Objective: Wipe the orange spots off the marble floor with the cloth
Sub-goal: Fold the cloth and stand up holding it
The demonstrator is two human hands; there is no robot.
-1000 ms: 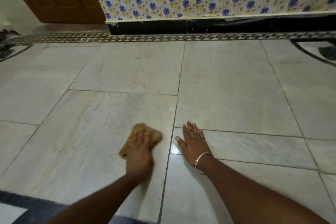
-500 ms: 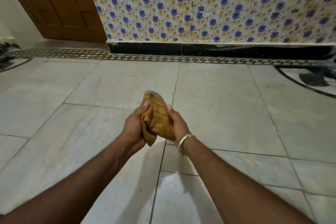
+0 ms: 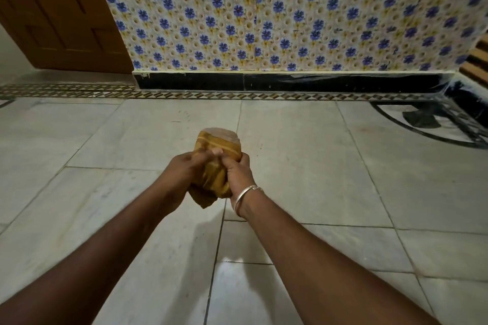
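An orange-yellow cloth (image 3: 217,145) is bunched up and held in the air above the marble floor (image 3: 303,166). My left hand (image 3: 182,169) grips its left side and my right hand (image 3: 239,173), with a silver bangle on the wrist, grips its right side. A corner of the cloth hangs below my hands. A faint reddish smudge (image 3: 365,129) shows on the floor tile to the right. No clear orange spots show on the tiles under my hands.
A wall with blue flower tiles (image 3: 290,13) and a black skirting (image 3: 290,82) runs across the back. A brown wooden door (image 3: 52,13) stands at the back left. A patterned border strip (image 3: 184,95) lines the floor. A dark round inlay (image 3: 435,124) lies at the right.
My left hand lifted the cloth off the floor and my right hand left the floor and took hold of it too. The view tilted up toward the wall.
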